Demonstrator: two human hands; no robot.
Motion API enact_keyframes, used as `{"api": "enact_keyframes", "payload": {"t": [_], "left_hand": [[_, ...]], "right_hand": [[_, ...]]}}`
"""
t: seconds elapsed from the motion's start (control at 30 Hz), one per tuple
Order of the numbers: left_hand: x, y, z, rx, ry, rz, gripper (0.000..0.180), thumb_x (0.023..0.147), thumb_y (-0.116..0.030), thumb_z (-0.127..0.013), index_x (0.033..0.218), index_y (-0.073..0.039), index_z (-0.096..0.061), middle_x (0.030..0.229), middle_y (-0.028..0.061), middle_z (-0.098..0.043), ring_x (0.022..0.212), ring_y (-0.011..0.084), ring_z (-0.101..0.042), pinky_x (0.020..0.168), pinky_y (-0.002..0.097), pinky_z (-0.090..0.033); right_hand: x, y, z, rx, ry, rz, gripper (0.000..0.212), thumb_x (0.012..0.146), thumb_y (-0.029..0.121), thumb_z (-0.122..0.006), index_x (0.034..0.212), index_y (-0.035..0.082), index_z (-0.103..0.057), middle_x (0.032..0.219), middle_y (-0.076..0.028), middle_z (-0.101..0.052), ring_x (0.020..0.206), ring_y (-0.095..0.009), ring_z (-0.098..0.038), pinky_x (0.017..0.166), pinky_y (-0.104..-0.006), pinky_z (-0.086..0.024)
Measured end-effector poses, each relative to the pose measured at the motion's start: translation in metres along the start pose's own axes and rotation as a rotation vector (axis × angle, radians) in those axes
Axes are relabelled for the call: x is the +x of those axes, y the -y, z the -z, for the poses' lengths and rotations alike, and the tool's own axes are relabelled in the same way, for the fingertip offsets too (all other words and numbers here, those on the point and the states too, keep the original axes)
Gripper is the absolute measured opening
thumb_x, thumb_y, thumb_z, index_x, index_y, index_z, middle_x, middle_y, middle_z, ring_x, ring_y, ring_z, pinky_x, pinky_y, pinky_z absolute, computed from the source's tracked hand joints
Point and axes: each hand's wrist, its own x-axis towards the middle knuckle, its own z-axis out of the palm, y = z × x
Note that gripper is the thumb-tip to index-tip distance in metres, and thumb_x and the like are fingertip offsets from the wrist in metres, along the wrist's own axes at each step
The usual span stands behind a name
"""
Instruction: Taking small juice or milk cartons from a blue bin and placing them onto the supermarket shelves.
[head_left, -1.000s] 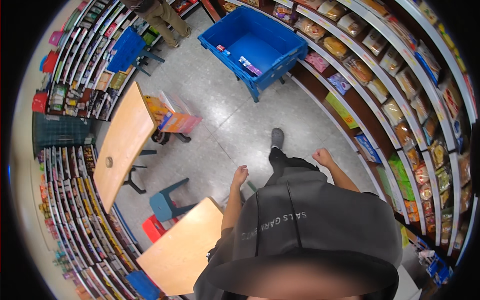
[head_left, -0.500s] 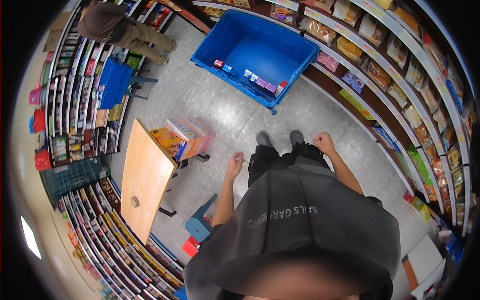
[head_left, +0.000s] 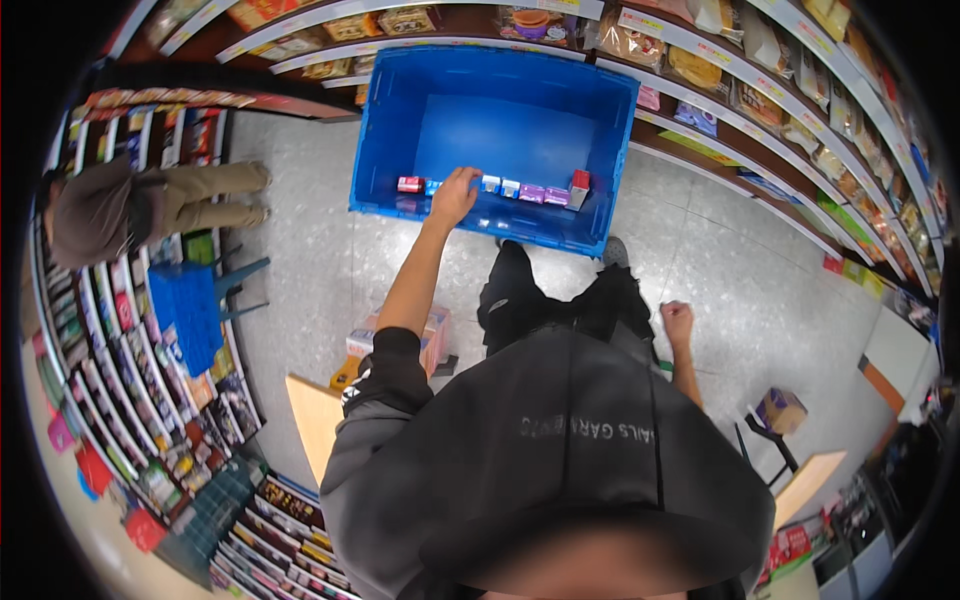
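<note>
My left hand (head_left: pixel 455 197) reaches over the near wall of a large blue crate (head_left: pixel 375 122). Its fingers are loosely bent and spread above a row of small boxes; I see nothing held, though the fingertips are partly hidden. To the left of that hand lie a red-and-white box (head_left: pixel 410 184) and a blue box (head_left: pixel 433 187). White-and-blue boxes (head_left: pixel 491 184), purple boxes (head_left: pixel 532 193) and an upright red-and-grey box (head_left: pixel 579 188) continue the row rightward. Low at my right side, my right hand (head_left: pixel 677 318) is curled closed, with nothing visible in it.
Shelves of packaged bread (head_left: pixel 693 68) curve along the back and right. A person (head_left: pixel 110 212) stands at the left shelves by a blue stool-like stand (head_left: pixel 185 315). Behind my left arm are a carton (head_left: pixel 433 340) and a wooden tabletop (head_left: pixel 315 415); another carton (head_left: pixel 780 410) sits at right.
I have stepped up to the crate and turned left. My left hand has gone from beside my body into the crate, while my right hand stays low at my side.
</note>
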Motion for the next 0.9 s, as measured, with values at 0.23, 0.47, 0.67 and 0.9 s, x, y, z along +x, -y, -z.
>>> {"api": "enact_keyframes", "payload": {"t": [0.23,0.47,0.67,0.9], "left_hand": [[0.062,0.052,-0.061,0.252,0.537,-0.045,0.072,0.07,-0.017,-0.08,0.132,-0.016,-0.044,0.133,0.0052,-0.044,0.127,0.0271,-0.042,0.097,0.0458,-0.046],[0.074,0.05,-0.118,0.302,0.694,-0.132,0.075,0.071,-0.017,-0.08,0.134,-0.021,-0.041,0.136,-0.0008,-0.042,0.128,0.0227,-0.042,0.09,0.0506,-0.049],[0.074,0.053,-0.131,0.389,0.598,-0.139,0.059,0.078,-0.009,-0.07,0.13,-0.02,-0.045,0.125,0.0024,-0.052,0.12,0.0252,-0.05,0.089,0.0455,-0.049],[0.092,0.06,-0.068,0.145,0.565,0.042,0.06,0.071,-0.026,-0.078,0.125,-0.014,-0.056,0.116,0.0091,-0.065,0.105,0.0294,-0.063,0.091,0.0411,-0.049]], "right_hand": [[-0.095,0.11,-0.02,0.04,0.022,-0.278,0.027,0.076,0.02,-0.073,0.067,-0.001,-0.057,0.064,-0.013,-0.056,0.06,-0.023,-0.054,0.059,-0.0365,-0.043],[-0.156,0.168,-0.017,0.081,0.003,-0.547,0.027,0.075,0.019,-0.075,0.066,0.001,-0.057,0.068,-0.012,-0.052,0.057,-0.025,-0.052,0.057,-0.036,-0.042],[-0.183,0.204,-0.027,0.015,-0.012,-0.489,0.022,0.077,0.02,-0.074,0.071,0.001,-0.064,0.065,-0.011,-0.052,0.055,-0.023,-0.052,0.057,-0.0338,-0.043],[-0.107,0.259,-0.022,0.273,0.132,-0.451,0.015,0.086,0.017,-0.067,0.091,0.002,-0.067,0.088,-0.012,-0.064,0.087,-0.02,-0.062,0.068,-0.032,-0.05]]}}
